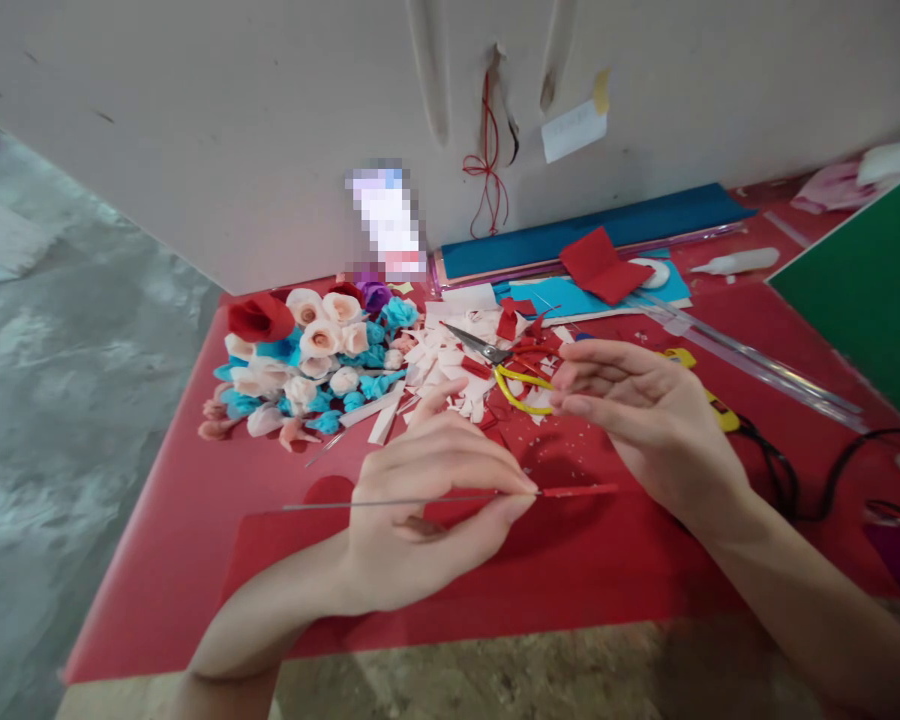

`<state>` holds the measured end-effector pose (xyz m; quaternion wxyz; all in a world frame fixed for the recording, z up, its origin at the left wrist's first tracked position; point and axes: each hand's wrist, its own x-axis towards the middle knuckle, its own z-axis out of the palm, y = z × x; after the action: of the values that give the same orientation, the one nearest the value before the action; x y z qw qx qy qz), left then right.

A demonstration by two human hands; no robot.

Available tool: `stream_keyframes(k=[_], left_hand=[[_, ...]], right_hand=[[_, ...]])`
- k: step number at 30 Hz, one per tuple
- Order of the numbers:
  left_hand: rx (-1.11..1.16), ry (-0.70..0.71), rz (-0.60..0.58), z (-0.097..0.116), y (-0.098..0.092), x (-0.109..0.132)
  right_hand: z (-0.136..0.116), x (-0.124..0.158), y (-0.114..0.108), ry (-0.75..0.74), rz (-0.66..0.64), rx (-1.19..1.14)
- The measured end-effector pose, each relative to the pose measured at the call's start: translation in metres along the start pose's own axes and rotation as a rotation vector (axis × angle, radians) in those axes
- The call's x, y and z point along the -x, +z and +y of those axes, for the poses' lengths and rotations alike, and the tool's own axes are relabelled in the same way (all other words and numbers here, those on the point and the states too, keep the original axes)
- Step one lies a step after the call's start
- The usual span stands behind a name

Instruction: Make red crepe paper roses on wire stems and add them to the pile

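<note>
My left hand (435, 500) pinches a thin wire (315, 506) between thumb and fingertips, above the red table. A narrow red strip (581, 491) shows beyond the pinch, at the wire's right end. My right hand (637, 410) is raised to the right with its fingers loosely curved and the thumb apart. Its fingertips are beside the handles of the scissors (514, 378); whether they touch cannot be made out. The scissors rest on a heap of white and red paper scraps (457, 375), blades pointing to the upper left. A red sheet (435, 590) lies under my hands.
Paper flowers (319, 340) in white, blue and red are piled at the left. Behind are a lit phone (390, 225), a folded red paper (604, 265), blue sheets (592, 235) and a white glue bottle (739, 262). A green panel (870, 290) and black cable (840, 485) are at the right.
</note>
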<state>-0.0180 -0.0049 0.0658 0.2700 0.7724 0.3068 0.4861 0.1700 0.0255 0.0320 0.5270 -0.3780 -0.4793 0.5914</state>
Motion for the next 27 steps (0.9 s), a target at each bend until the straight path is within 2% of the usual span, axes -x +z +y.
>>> stream_keyframes(k=[10,27], left_hand=[[0.001,-0.007,-0.008,-0.0001,-0.0002,0.0007],[0.021,0.0,-0.014,0.0001,-0.0007,0.001]], right_hand=[[0.0019,0.0021,-0.0022,0.038,0.041,0.003],[0.0022,-0.0023,0.0013,0.078,0.0,-0.119]])
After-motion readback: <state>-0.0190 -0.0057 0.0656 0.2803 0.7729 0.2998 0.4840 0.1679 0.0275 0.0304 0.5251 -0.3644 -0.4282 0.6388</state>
